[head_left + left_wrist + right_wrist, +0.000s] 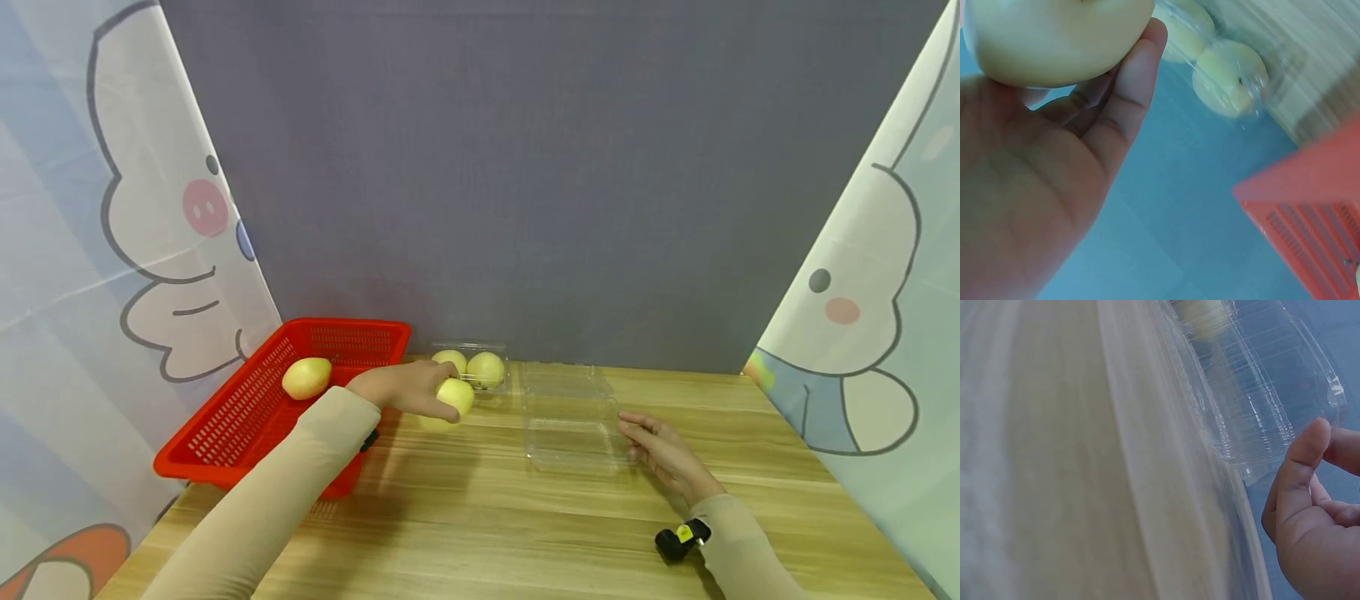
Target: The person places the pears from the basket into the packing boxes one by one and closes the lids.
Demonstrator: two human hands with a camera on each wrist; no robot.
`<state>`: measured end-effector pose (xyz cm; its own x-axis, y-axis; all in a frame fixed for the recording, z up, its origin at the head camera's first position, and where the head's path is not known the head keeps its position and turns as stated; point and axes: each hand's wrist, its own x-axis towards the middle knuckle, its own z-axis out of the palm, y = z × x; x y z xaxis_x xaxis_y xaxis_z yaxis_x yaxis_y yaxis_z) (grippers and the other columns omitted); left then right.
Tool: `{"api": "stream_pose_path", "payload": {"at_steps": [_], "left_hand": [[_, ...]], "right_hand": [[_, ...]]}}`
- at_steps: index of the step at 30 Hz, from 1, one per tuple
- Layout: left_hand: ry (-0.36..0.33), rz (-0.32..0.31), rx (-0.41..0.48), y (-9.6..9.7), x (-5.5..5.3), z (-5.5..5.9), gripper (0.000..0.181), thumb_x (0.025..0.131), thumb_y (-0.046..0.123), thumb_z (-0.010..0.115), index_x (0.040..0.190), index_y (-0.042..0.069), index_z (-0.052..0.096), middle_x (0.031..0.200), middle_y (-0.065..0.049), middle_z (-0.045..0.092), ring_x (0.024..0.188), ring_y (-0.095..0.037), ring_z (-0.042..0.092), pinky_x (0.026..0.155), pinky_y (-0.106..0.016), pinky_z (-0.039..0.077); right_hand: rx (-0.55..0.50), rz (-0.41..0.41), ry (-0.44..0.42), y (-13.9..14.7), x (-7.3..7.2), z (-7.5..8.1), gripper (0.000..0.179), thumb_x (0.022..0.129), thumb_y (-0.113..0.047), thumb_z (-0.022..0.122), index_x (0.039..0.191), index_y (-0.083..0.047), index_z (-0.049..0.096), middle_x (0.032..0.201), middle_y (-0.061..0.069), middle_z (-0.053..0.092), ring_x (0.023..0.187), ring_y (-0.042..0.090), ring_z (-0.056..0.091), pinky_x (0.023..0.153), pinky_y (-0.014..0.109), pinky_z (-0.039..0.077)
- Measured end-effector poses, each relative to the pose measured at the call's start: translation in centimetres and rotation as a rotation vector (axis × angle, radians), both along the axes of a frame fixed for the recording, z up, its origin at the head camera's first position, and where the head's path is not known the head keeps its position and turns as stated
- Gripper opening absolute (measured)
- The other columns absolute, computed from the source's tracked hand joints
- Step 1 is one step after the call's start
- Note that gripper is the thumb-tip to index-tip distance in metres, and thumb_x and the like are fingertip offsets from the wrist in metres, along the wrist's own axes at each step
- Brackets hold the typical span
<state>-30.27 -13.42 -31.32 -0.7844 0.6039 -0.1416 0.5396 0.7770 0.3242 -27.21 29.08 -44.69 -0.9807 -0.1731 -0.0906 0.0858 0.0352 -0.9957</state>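
Note:
My left hand [414,389] grips a pale yellow apple [455,397], held above the table between the red basket and the clear boxes. In the left wrist view this apple [1060,40] fills the top left, against the fingers [1129,87]. Just behind it stands a clear plastic box [507,379] with two yellow apples [486,369] in it. A second clear box [573,442] lies with its lid [562,379] laid back, no fruit inside. At its right edge, my right hand [667,454] pinches the rim between thumb and fingers, as the right wrist view also shows.
A red plastic basket [225,417] with slotted walls stands at the left, one yellow apple [307,378] in it. Behind the wooden table [480,517] rises a grey cloth wall [495,167]. Printed curtains [150,333] hang at both sides.

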Motion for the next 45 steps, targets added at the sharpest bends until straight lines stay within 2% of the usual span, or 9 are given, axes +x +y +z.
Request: {"api": "stream_pose_path", "payload": {"at_steps": [5,18,23,27,32,36,39,42,45], "left_hand": [[0.017,-0.019,0.013,1.4,0.0,-0.5,0.054,0.080,0.046,0.064,0.122,0.014,0.055,0.092,0.003,0.058,0.081,-0.014,0.054,0.071,-0.031,0.046],[-0.023,-0.040,0.135,4.9,-1.0,-2.4,0.059,0.085,0.050,0.063,0.126,0.010,0.052,0.096,0.002,0.059,0.084,-0.014,0.056,0.073,-0.032,0.049],[-0.020,-0.031,0.180,6.1,-1.3,-2.8,0.062,0.085,0.054,0.062,0.129,0.012,0.051,0.102,0.003,0.057,0.090,-0.013,0.056,0.078,-0.032,0.049],[-0.039,-0.020,0.201,7.2,-1.4,-2.9,0.069,0.086,0.055,0.062,0.137,0.010,0.049,0.111,0.001,0.059,0.096,-0.014,0.057,0.083,-0.034,0.049],[-0.077,0.029,0.287,8.9,-1.3,-3.3,0.079,0.087,0.056,0.064,0.147,0.008,0.044,0.118,0.000,0.060,0.099,-0.014,0.058,0.085,-0.036,0.050],[-0.107,0.096,0.388,10.4,-1.0,-4.0,0.079,0.085,0.055,0.067,0.144,0.007,0.046,0.109,0.000,0.059,0.089,-0.015,0.059,0.075,-0.035,0.051],[-0.124,0.131,0.446,11.5,-0.9,-4.3,0.079,0.085,0.054,0.068,0.144,0.006,0.046,0.111,-0.004,0.058,0.086,-0.018,0.058,0.070,-0.035,0.051],[-0.123,0.152,0.463,12.3,-0.6,-4.4,0.083,0.085,0.055,0.068,0.145,0.003,0.045,0.118,-0.009,0.058,0.088,-0.019,0.059,0.070,-0.036,0.052],[-0.125,0.163,0.480,13.1,-0.5,-4.7,0.081,0.084,0.054,0.069,0.142,0.003,0.048,0.112,-0.007,0.059,0.085,-0.018,0.060,0.068,-0.034,0.051]], "right_hand": [[0.003,-0.009,-0.005,-0.1,0.0,0.0,0.058,0.106,-0.015,0.052,0.148,0.015,0.026,0.103,0.003,0.048,0.080,0.006,0.047,0.067,0.019,0.049],[0.015,-0.008,-0.016,0.0,-0.1,0.0,0.060,0.106,-0.018,0.053,0.149,0.013,0.025,0.104,0.003,0.048,0.081,0.007,0.046,0.069,0.020,0.049],[0.006,-0.013,-0.010,0.0,-0.1,0.1,0.059,0.106,-0.017,0.053,0.148,0.014,0.026,0.102,0.002,0.048,0.080,0.006,0.047,0.068,0.019,0.049],[0.014,-0.008,-0.005,0.0,-0.1,0.1,0.059,0.106,-0.016,0.053,0.148,0.015,0.026,0.103,0.002,0.048,0.081,0.006,0.046,0.068,0.019,0.049],[0.023,-0.016,-0.011,-0.1,-0.1,0.0,0.058,0.106,-0.016,0.052,0.148,0.014,0.026,0.106,0.002,0.047,0.083,0.007,0.046,0.068,0.018,0.049],[0.020,-0.015,-0.014,-0.1,0.0,0.0,0.059,0.105,-0.017,0.053,0.148,0.014,0.026,0.107,0.003,0.047,0.083,0.007,0.046,0.068,0.019,0.049],[0.015,-0.013,-0.016,-0.2,0.0,0.1,0.060,0.105,-0.017,0.053,0.148,0.014,0.025,0.107,0.003,0.046,0.083,0.007,0.046,0.068,0.019,0.049],[0.010,-0.020,-0.018,-0.2,-0.1,0.1,0.058,0.105,-0.015,0.053,0.147,0.015,0.026,0.105,0.002,0.047,0.082,0.007,0.046,0.067,0.018,0.048],[0.011,-0.024,-0.017,-0.2,-0.1,0.1,0.057,0.105,-0.014,0.053,0.147,0.015,0.026,0.105,0.002,0.047,0.082,0.006,0.046,0.067,0.018,0.048]]}}
